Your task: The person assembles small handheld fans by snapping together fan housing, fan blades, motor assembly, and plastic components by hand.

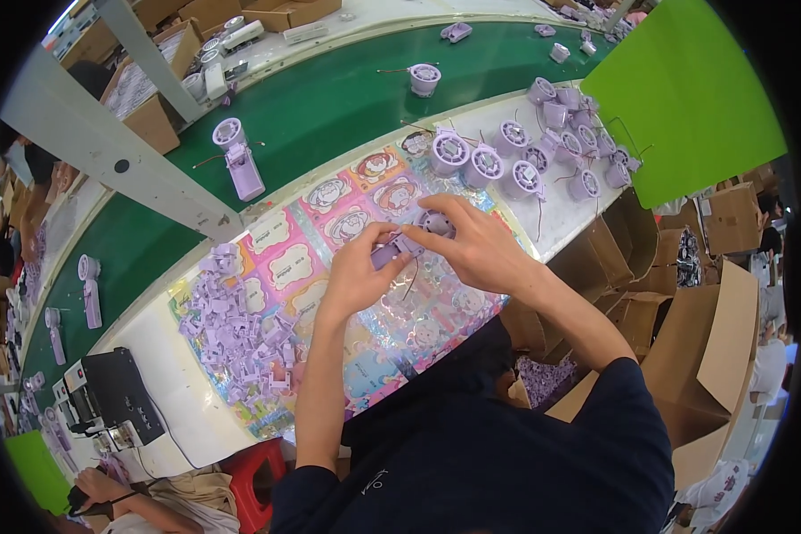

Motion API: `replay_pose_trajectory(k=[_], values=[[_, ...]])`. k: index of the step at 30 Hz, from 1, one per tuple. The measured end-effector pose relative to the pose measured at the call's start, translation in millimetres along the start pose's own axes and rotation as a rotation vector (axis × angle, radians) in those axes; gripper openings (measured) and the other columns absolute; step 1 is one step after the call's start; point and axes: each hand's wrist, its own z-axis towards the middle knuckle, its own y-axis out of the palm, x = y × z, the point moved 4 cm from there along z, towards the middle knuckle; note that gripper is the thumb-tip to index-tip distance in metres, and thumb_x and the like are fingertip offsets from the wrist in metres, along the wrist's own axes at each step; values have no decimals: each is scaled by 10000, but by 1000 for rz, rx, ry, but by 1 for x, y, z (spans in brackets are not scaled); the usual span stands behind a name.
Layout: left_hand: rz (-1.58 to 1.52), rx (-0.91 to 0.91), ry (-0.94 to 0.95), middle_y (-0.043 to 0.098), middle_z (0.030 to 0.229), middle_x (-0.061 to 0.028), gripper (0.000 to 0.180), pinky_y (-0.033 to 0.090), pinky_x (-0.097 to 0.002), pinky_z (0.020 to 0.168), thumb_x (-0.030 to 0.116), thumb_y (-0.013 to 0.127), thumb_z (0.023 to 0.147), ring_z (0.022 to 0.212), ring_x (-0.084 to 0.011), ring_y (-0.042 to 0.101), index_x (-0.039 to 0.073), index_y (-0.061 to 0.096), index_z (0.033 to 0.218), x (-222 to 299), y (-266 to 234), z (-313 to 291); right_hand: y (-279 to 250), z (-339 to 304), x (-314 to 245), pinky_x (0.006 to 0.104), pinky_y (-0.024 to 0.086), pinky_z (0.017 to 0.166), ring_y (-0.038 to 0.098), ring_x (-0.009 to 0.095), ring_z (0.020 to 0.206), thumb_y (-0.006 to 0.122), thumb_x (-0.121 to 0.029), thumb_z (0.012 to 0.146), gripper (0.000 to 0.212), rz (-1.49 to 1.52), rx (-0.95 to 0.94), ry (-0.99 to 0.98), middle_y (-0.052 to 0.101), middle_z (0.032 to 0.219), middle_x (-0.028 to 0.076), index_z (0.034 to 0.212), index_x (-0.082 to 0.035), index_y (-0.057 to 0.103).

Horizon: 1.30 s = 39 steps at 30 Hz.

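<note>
Over the colourful printed mat [303, 267], both my hands are closed on one lilac handheld fan part. My left hand [362, 270] grips the handle piece [386, 256] between thumb and fingers. Curled around the round fan head [435, 223] is my right hand [476, 245], its fingers near where head and handle meet. A thin dark wire hangs below the handle. Left of my left hand lies a heap of small lilac plastic pieces [240, 325]. Beyond my right hand, several round lilac fan heads [485, 165] with wires stand on the white tabletop.
A green conveyor belt [329, 116] runs behind the table, carrying fan parts such as one fan with a handle [238, 160]. A grey post [125, 151] rises at the left. A black device [120, 396] sits front left. Open cardboard boxes [694, 356] stand at right. A co-worker's hand [98, 488] shows lower left.
</note>
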Motion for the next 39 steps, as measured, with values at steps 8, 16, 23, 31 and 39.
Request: replay_pose_trajectory(k=[8,16,23,31,39], values=[[-208,68,-44,745,1002,-126,361,543,-319,816,59,811,808,932,-192,709,23,631,1119,2,2,7,8,3,11,397,593,845,574,358,1231,634,96,737,618,47,75,-30,554,1339,152,1294,-169,672],[-268,330,-59,730,1081,-160,398,535,-321,866,110,790,849,1006,-206,696,-34,619,1178,-24,-3,12,33,-1,-49,415,515,839,620,320,1008,683,27,673,408,42,377,136,643,1089,129,1068,-70,718],[-476,456,-115,626,1290,-178,469,475,-336,1000,16,595,934,1177,-225,612,-73,492,1383,-36,-16,11,89,13,-55,424,505,696,613,315,814,721,-19,744,278,271,201,156,605,872,109,1011,-49,651],[-606,552,-123,550,1387,-169,590,452,-347,1036,47,573,985,1242,-232,566,-32,343,1522,-22,-19,15,105,53,-5,461,517,694,634,338,828,677,-53,804,104,282,272,203,642,851,125,891,-41,620],[-553,643,-99,534,1359,-180,504,511,-332,939,13,662,903,1154,-212,584,3,506,1381,-29,-29,14,149,152,55,443,524,859,644,341,1012,658,-78,840,182,290,260,224,729,983,143,999,-32,734]])
